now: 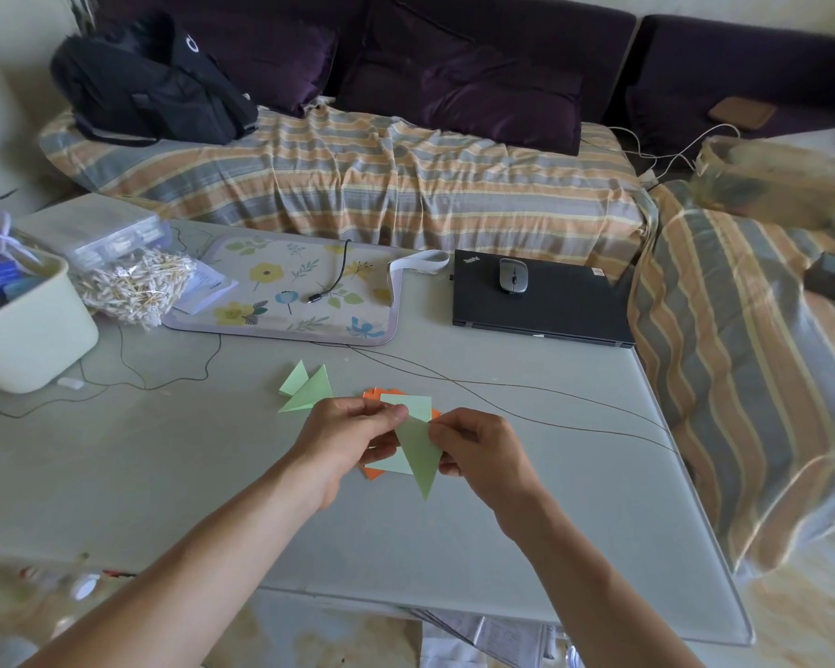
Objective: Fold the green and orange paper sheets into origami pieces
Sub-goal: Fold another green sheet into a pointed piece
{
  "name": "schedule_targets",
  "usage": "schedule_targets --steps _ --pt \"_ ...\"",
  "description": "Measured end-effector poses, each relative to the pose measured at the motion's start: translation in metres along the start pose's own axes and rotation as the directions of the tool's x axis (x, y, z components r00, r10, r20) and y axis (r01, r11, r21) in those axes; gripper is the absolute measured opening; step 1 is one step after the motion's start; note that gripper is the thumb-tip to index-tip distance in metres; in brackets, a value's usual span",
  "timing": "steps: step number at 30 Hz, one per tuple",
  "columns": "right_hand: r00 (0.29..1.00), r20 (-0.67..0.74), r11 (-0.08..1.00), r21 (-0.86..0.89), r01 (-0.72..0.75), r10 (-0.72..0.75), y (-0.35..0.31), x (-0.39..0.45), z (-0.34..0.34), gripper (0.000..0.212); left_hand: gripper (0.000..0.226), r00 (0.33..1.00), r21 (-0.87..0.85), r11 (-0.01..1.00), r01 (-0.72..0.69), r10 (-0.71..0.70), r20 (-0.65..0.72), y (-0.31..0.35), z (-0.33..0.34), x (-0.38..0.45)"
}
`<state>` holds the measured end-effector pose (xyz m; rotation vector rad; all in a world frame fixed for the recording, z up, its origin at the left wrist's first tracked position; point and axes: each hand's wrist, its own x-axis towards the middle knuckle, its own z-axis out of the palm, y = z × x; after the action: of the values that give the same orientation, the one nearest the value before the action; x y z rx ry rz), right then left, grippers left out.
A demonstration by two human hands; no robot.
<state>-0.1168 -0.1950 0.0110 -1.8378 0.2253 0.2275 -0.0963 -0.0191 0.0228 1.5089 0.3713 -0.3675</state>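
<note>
Green and orange origami papers on the table

Folded green triangle (419, 455) held point-down above the orange sheets (382, 395); two finished green pieces (307, 389) lie left.

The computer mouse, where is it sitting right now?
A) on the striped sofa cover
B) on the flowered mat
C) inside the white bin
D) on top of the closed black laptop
D: the grey mouse rests on the lid of the closed black laptop, to the right of the flowered mat, which carries only a loose cable end.
</note>
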Motion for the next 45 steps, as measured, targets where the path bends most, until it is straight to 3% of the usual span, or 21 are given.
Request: schedule_targets --steps 8,11,17,23,28,39,45 --pt "0.997 0.021 0.995 -0.058 0.079 -0.078 -0.002 -0.004 0.004 0.016 0.024 0.998 0.115 0.993 0.021 -0.027 0.052 0.001 0.002 -0.002" --pt "0.995 0.009 0.989 -0.106 0.098 -0.098 -0.002 -0.003 0.005 0.016 0.018 0.999 0.134 0.991 0.007 -0.014 0.05 0.0 0.003 -0.003" --pt "0.993 -0.047 0.983 -0.155 0.097 -0.106 -0.003 -0.003 0.005 0.013 0.006 0.995 0.23 0.969 -0.094 0.086 0.045 -0.003 0.007 -0.005" --pt "0.993 -0.055 0.982 -0.162 0.097 -0.107 -0.004 -0.005 0.008 0.011 0.008 0.982 0.352 0.923 -0.156 0.183 -0.045 -0.004 0.009 -0.006" --pt "0.992 -0.045 0.985 -0.135 0.108 -0.115 -0.002 -0.005 0.008 0.013 0.016 0.963 0.439 0.863 -0.25 0.268 0.021 -0.01 0.014 -0.007" --pt "0.99 -0.063 0.982 -0.15 0.112 -0.123 -0.006 -0.005 0.001 0.014 0.016 0.941 0.43 0.849 -0.307 0.337 0.008 -0.007 0.013 -0.009" --pt "0.996 -0.069 0.996 -0.07 0.051 -0.056 -0.007 -0.003 0.001 0.01 0.016 0.938 0.429 0.853 -0.297 0.346 -0.039 -0.003 0.01 -0.009"
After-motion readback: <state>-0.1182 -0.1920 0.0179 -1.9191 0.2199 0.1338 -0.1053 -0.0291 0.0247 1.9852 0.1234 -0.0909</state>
